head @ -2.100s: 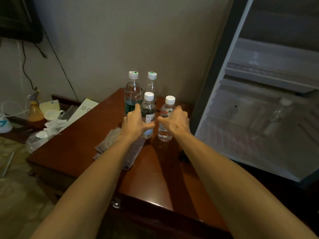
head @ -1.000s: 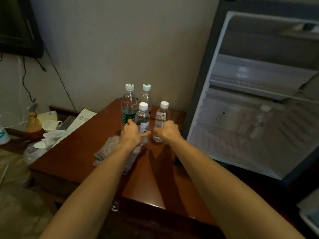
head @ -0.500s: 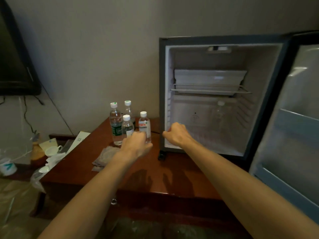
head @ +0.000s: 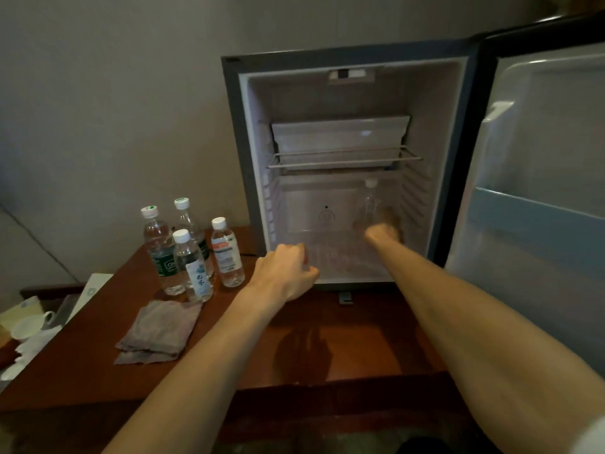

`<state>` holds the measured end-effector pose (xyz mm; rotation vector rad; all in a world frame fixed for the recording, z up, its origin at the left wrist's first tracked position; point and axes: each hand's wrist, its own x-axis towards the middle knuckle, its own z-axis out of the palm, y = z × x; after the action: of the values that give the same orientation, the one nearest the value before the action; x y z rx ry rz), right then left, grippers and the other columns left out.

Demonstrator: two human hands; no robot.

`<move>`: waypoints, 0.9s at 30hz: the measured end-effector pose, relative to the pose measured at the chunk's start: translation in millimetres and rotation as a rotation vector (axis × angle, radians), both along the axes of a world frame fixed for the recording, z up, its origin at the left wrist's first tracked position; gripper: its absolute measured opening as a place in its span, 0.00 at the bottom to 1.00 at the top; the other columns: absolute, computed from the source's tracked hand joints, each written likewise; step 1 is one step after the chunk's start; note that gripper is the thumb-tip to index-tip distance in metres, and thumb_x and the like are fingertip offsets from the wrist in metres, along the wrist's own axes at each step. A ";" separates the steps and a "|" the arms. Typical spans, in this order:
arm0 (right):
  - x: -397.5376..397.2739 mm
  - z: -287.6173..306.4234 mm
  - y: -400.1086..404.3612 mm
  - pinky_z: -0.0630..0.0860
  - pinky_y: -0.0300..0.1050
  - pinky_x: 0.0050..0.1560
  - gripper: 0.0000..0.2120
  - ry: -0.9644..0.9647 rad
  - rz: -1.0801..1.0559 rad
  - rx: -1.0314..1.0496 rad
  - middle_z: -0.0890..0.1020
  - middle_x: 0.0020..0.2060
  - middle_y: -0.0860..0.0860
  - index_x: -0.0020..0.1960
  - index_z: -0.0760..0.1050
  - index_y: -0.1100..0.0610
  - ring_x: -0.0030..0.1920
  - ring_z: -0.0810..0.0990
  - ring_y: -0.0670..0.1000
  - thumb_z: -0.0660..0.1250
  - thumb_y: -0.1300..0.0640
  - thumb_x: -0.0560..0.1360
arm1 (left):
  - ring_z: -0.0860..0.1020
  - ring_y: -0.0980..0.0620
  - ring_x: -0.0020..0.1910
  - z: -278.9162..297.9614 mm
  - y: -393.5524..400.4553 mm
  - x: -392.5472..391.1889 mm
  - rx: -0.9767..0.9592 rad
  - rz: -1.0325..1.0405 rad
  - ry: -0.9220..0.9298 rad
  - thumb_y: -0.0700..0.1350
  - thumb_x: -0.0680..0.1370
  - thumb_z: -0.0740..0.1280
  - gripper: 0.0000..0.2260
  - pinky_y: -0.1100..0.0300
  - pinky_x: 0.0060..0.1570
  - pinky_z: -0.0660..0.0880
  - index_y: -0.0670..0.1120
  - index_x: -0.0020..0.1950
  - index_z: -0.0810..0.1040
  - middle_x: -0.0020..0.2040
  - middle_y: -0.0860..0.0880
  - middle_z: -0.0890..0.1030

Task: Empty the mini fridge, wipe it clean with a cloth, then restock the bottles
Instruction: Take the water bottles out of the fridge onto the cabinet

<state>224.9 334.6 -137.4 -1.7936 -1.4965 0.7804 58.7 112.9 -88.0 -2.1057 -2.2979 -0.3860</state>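
Observation:
The mini fridge (head: 347,65) stands open on the wooden table (head: 327,348), its door (head: 540,191) swung out to the right. One clear bottle (head: 370,201) with a white cap stands inside at the right of the fridge floor. My right hand (head: 383,232) is inside the fridge at that bottle's base; it is blurred and its fingers are hidden. My left hand (head: 288,271) hovers at the fridge's lower front edge, loosely curled and holding nothing. Several water bottles (head: 193,257) stand on the table left of the fridge. A folded grey cloth (head: 157,332) lies in front of them.
A wire shelf (head: 343,158) with a white tray on it crosses the upper fridge. At the far left edge sit a white cup (head: 27,326), papers and crumpled tissue. The wall is close behind the table.
My view swung from the bottles on the table to the open fridge. Both hands left the table bottles; my right hand went into the fridge, my left followed to its front edge.

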 end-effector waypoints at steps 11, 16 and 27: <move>-19.5 -5.5 54.5 0.71 0.57 0.67 0.53 0.074 -0.081 0.098 0.65 0.73 0.58 0.79 0.47 0.57 0.70 0.69 0.61 0.76 0.45 0.66 | 0.80 0.47 0.48 -6.2 51.4 -24.4 0.036 -0.086 -0.147 0.57 0.76 0.63 0.14 0.47 0.48 0.81 0.50 0.54 0.78 0.50 0.50 0.80; -13.8 -9.6 54.8 0.76 0.55 0.59 0.36 0.053 -0.087 0.150 0.76 0.63 0.58 0.71 0.63 0.59 0.60 0.77 0.60 0.72 0.49 0.67 | 0.80 0.45 0.50 -11.5 58.4 -12.8 0.015 -0.090 -0.023 0.57 0.79 0.63 0.13 0.46 0.50 0.79 0.50 0.57 0.77 0.52 0.50 0.80; -11.7 14.4 -58.8 0.80 0.48 0.45 0.29 0.062 0.070 0.267 0.80 0.50 0.48 0.63 0.68 0.52 0.44 0.80 0.52 0.73 0.46 0.66 | 0.79 0.42 0.54 -24.4 3.9 -19.8 -0.051 -0.013 0.170 0.57 0.80 0.61 0.15 0.49 0.49 0.74 0.49 0.59 0.75 0.56 0.47 0.79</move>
<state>213.1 275.8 -123.0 -1.5137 -1.5500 0.6310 38.9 116.8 -112.5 -2.0865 -2.2231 -0.1426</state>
